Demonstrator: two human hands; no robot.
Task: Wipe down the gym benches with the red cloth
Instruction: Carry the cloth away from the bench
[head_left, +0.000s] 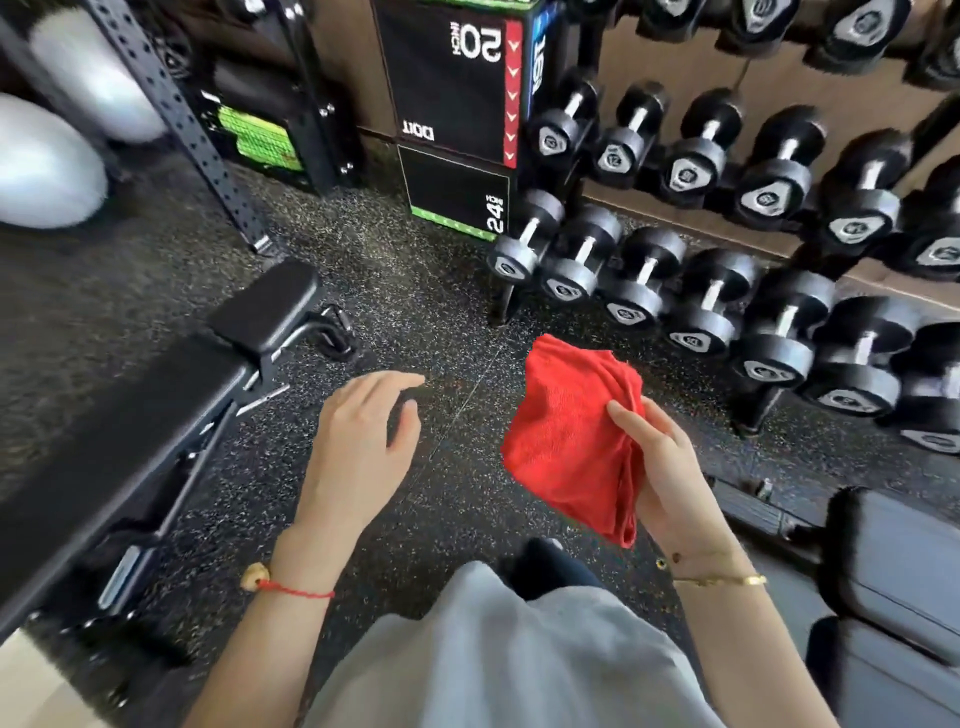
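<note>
Red cloth folded thick at centre right of the frame, gripped along one edge by right hand, probably to give a firm wiping pad; left hand relaxed and empty, free to steady; black bench waiting at left, untouched

Between two benches, facing the dumbbell rack

We stand with one bench to our left and another bench to our right; the dumbbell rack lies ahead on the right, stacked jump boxes just left of it, and the cloth in our right hand.
</note>
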